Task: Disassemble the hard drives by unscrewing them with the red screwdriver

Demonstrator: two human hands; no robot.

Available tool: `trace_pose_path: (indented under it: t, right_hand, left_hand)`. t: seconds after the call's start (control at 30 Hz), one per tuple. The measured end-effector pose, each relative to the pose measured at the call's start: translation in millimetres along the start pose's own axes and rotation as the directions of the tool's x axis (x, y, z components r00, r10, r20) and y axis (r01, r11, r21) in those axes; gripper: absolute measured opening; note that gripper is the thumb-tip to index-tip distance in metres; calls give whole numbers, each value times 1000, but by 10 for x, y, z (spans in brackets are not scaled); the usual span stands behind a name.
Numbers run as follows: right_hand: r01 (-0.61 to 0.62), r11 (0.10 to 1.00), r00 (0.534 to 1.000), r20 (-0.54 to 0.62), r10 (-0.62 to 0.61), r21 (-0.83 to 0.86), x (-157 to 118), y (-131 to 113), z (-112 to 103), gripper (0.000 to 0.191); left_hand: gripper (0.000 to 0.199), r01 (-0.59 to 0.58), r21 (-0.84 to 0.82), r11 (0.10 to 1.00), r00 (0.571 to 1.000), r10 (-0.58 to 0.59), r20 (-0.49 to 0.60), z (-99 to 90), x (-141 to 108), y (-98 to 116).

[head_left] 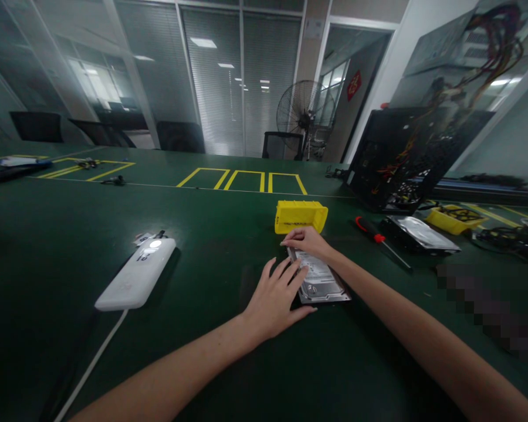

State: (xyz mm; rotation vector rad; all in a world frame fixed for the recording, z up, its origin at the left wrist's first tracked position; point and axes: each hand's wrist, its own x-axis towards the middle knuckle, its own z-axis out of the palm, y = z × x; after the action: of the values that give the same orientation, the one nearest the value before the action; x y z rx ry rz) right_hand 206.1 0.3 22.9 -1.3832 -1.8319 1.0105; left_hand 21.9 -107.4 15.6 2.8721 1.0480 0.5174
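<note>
A silver hard drive (319, 281) lies flat on the green table in front of me, its label partly covered by my fingers. My left hand (277, 293) rests along the drive's left side with its fingers spread. At the drive's far left corner is my right hand (307, 240), thumb and fingers pinched together; whatever is between them is too small to make out. Just beyond that hand a yellow plastic bin (300, 215) sits on its side.
Right of the drive are a red-and-black screwdriver (381, 239), another hard drive (422, 234), a yellow bin with cables (455, 218) and an open computer case (405, 158). A white power bank (136, 275) with a cable lies at left. Yellow tape outlines (245, 180) mark the table farther back.
</note>
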Motion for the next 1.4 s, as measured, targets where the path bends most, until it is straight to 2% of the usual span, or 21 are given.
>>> trace_pose_path:
  t: [0.4, 0.77, 1.0, 1.4]
  right_hand:
    - [-46, 986, 993, 115, 27, 162, 23, -82, -32, 14]
    - [-68, 983, 992, 116, 49, 168, 20, -48, -55, 20]
    - [-31, 980, 992, 124, 7, 195, 28, -26, -56, 24]
    - [-41, 985, 996, 88, 26, 170, 11, -84, -60, 21]
  left_hand:
    - [69, -6, 25, 1000, 1000, 7, -22, -15, -8, 9]
    - [70, -3, 14, 1000, 1000, 3, -10, -21, -10, 7]
    - [67, -3, 6, 1000, 1000, 3, -19, -23, -6, 7]
    - [70, 14, -45, 999, 1000, -14, 5, -26, -7, 2]
